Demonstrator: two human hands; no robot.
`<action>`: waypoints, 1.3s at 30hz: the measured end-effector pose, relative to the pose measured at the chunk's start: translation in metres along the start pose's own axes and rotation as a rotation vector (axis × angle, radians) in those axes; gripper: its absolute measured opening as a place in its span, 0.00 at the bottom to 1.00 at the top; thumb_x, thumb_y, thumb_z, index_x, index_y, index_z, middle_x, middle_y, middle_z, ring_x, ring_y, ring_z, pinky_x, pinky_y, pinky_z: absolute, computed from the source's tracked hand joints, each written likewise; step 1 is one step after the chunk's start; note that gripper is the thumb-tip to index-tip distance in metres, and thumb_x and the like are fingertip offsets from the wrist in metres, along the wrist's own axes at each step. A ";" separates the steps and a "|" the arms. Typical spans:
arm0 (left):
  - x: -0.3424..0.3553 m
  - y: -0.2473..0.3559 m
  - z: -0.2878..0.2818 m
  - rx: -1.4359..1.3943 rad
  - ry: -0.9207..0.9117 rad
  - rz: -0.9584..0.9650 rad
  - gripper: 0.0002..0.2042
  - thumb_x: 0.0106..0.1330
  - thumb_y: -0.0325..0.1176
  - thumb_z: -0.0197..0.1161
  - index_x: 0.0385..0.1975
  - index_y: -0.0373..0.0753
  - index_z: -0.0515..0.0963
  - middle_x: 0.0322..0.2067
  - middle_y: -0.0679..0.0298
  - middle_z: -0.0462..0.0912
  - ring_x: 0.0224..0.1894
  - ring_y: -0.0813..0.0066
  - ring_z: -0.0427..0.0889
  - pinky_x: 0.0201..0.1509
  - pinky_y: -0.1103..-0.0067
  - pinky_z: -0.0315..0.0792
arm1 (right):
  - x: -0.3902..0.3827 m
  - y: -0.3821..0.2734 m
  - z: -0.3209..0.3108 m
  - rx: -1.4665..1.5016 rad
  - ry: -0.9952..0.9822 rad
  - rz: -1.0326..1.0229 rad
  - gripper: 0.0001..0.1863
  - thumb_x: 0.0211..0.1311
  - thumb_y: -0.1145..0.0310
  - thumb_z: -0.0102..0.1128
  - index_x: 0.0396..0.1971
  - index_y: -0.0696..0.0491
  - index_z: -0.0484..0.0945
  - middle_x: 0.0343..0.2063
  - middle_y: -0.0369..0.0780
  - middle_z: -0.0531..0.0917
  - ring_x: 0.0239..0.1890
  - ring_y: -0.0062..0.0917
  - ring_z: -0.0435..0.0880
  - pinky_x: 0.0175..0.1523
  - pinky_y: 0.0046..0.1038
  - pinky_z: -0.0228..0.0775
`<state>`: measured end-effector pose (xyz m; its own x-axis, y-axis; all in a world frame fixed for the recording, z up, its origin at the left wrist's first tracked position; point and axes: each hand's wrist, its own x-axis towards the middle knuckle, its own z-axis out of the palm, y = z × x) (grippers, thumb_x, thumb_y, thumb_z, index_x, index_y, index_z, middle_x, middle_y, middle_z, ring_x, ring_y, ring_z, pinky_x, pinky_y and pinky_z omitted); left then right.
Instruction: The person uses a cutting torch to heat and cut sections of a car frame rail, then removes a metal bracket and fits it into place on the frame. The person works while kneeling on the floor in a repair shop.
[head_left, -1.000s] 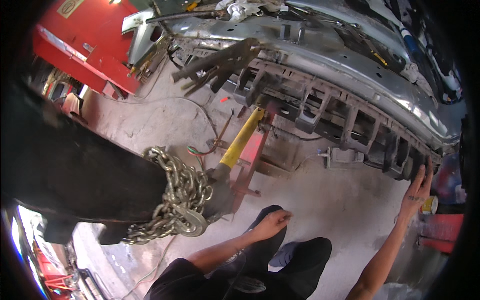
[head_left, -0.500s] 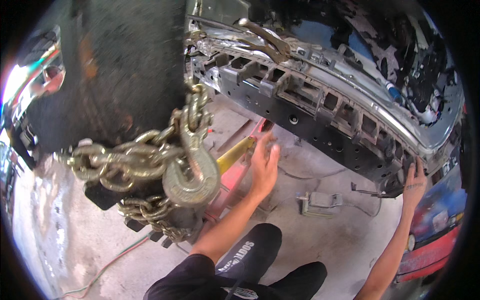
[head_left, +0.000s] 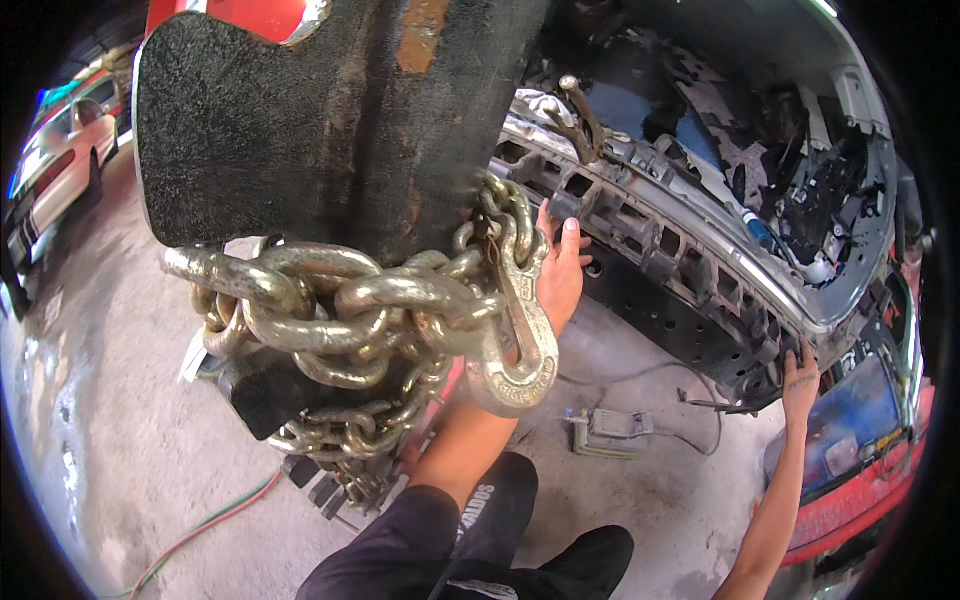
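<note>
A black perforated bumper beam (head_left: pixel 660 318) lies across the ribbed end (head_left: pixel 690 262) of a stripped vehicle body. My left hand (head_left: pixel 562 275) is raised at the beam's left part, fingers spread and holding nothing; the chain hook covers part of the wrist. I cannot tell whether its fingers touch the beam. At the beam's right end, my right hand (head_left: pixel 800 383) reaches up with fingers stretched out against the edge. Close in front of my left arm hangs a steel chain hook (head_left: pixel 517 372), with a heavy chain (head_left: pixel 350 300) wrapped about a black steel post (head_left: pixel 330 130).
Locking pliers (head_left: pixel 585 130) are clamped on the body's upper edge. On the concrete floor sit a grey foot pedal (head_left: pixel 612 430) with a cable, and red and green hoses (head_left: pixel 205 530). A blue and red panel (head_left: pixel 850 430) stands at right; a parked vehicle (head_left: pixel 65 165) is at far left.
My left hand has moved up and right, from beside the yellow and red bar to the beam. My right hand stays at the beam's end. The view has shifted, bringing the chain and post closer.
</note>
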<state>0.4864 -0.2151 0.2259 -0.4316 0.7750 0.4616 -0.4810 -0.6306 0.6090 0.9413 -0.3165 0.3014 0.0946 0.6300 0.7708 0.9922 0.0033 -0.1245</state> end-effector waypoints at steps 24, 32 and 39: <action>0.013 0.000 -0.005 -0.011 -0.064 -0.062 0.32 0.76 0.46 0.54 0.74 0.37 0.54 0.54 0.49 0.75 0.49 0.61 0.82 0.42 0.72 0.83 | -0.001 -0.012 -0.013 0.102 -0.030 -0.006 0.28 0.59 0.66 0.58 0.59 0.64 0.74 0.47 0.59 0.83 0.53 0.50 0.82 0.60 0.36 0.69; 0.011 0.000 -0.005 -0.002 -0.082 -0.081 0.32 0.77 0.44 0.53 0.74 0.38 0.53 0.55 0.50 0.74 0.50 0.60 0.81 0.43 0.71 0.83 | 0.001 -0.016 -0.014 0.104 -0.068 0.008 0.28 0.59 0.67 0.58 0.60 0.61 0.74 0.48 0.57 0.83 0.53 0.48 0.82 0.60 0.36 0.69; 0.013 -0.001 -0.006 0.009 -0.062 -0.074 0.31 0.76 0.42 0.55 0.74 0.37 0.54 0.56 0.51 0.73 0.48 0.62 0.82 0.42 0.72 0.83 | 0.004 -0.017 -0.013 0.091 -0.084 0.078 0.28 0.59 0.68 0.59 0.61 0.60 0.74 0.49 0.56 0.83 0.54 0.48 0.82 0.60 0.37 0.69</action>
<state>0.4765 -0.2045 0.2270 -0.3467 0.8208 0.4541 -0.5027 -0.5713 0.6488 0.9263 -0.3235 0.3148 0.1598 0.6942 0.7018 0.9703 0.0203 -0.2410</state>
